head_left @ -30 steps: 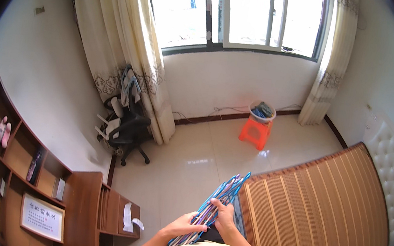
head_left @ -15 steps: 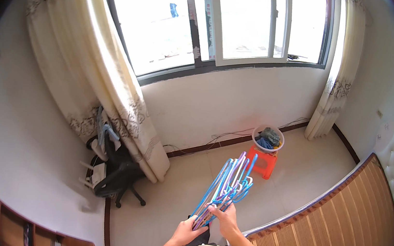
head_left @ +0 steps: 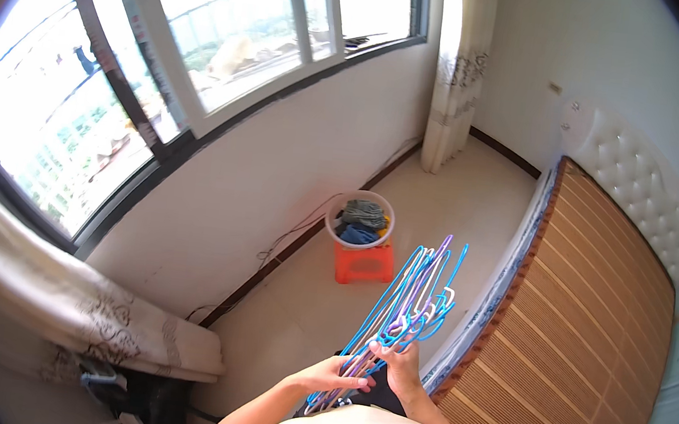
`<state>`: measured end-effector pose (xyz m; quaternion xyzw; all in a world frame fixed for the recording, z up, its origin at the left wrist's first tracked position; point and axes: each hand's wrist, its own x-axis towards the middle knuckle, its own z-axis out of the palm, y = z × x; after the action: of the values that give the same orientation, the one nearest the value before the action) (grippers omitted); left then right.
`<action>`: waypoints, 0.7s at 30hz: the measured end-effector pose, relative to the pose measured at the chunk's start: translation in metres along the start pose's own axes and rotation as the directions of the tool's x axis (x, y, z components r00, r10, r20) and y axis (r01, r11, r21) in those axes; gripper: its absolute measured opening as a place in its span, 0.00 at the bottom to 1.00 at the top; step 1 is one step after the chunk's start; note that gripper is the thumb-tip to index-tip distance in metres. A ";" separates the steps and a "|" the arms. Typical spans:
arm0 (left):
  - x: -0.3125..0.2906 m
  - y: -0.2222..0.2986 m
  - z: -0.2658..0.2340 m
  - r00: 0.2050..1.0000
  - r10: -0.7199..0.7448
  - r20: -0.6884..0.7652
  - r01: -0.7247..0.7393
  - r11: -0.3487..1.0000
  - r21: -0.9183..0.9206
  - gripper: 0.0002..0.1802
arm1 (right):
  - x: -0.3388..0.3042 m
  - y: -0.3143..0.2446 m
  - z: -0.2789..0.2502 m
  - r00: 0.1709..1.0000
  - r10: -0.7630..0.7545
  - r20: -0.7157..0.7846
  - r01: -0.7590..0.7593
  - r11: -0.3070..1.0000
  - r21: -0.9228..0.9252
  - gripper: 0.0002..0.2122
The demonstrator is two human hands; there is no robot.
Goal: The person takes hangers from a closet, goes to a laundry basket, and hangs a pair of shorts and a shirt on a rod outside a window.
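Near the lower edge, both hands: raised close in front of the torso, set one beside the other, each closed on the same bundle.
Left hand (head_left: 331, 375): brought in from the lower left on a slanting forearm; the bundle's lower part is gripped, with the thumb laid across it.
Right hand (head_left: 399, 368): held slightly higher, at the bundle's right side; the forearm is angled up and leftward, and the thumb is pressed over the hangers.
Clothes hangers (head_left: 398, 307): held as a slim stack between the hands, tilted from lower left to upper right; blue, purple and whitish pieces are mixed, their long sides nearly parallel, with curled hooks clustered at the right. The exact number cannot be told.
Beyond the hangers: an orange stool (head_left: 364, 266) is stood on the pale floor (head_left: 282, 310), topped by a whitish basin (head_left: 331, 223) in which grey-green and blue cloth (head_left: 364, 215) is heaped.
Right side: a bed is covered by a brown striped mat (head_left: 578, 323) and backed by a white tufted headboard (head_left: 636, 179).
Far side: the wall is filled above by a dark-framed window (head_left: 233, 41), flanked by patterned cream curtains (head_left: 455, 83).
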<state>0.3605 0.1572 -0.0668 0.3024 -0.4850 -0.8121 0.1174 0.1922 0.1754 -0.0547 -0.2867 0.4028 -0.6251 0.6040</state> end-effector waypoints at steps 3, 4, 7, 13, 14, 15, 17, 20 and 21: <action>0.067 0.017 -0.018 0.997 -0.072 -0.005 0.072 0.995 0.075 0.15 | 0.059 -0.006 -0.036 0.997 -0.047 -0.058 0.045 0.998 -0.035 0.12; 0.090 0.025 -0.018 0.995 -0.074 -0.066 0.074 0.997 -0.010 0.14 | 0.080 -0.015 -0.043 0.992 -0.073 -0.098 0.071 0.997 -0.024 0.13; 0.159 0.055 -0.035 0.983 -0.050 -0.175 0.043 0.998 -0.041 0.14 | 0.151 -0.035 -0.077 0.992 -0.066 -0.109 0.076 0.993 0.089 0.14; 0.291 0.125 -0.037 0.940 0.098 -0.326 -0.044 0.985 0.169 0.13 | 0.272 -0.113 -0.154 0.991 -0.131 0.022 0.132 0.964 -0.230 0.10; 0.312 0.138 -0.037 0.925 0.161 -0.344 -0.091 0.973 0.211 0.13 | 0.291 -0.124 -0.163 0.985 -0.171 0.015 0.166 0.927 -0.335 0.09; 0.330 0.150 -0.036 0.905 0.175 -0.389 -0.095 0.972 0.216 0.14 | 0.305 -0.138 -0.170 0.978 -0.210 0.001 0.187 0.866 -0.464 0.08; 0.360 0.177 -0.037 0.858 0.199 -0.474 -0.101 0.969 0.225 0.16 | 0.333 -0.162 -0.177 0.976 -0.219 -0.009 0.191 0.870 -0.455 0.09; 0.411 0.198 -0.056 0.828 0.222 -0.515 -0.179 0.975 0.133 0.15 | 0.370 -0.183 -0.186 0.980 -0.200 -0.019 0.170 0.874 -0.456 0.12; 0.426 0.209 -0.063 0.818 0.234 -0.525 -0.175 0.971 0.160 0.15 | 0.382 -0.182 -0.191 0.984 -0.177 -0.022 0.146 0.872 -0.467 0.12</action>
<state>0.0410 -0.1988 -0.0697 0.4706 -0.5035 -0.6502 0.3199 -0.1048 -0.1816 -0.0470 -0.4350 0.5342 -0.5678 0.4506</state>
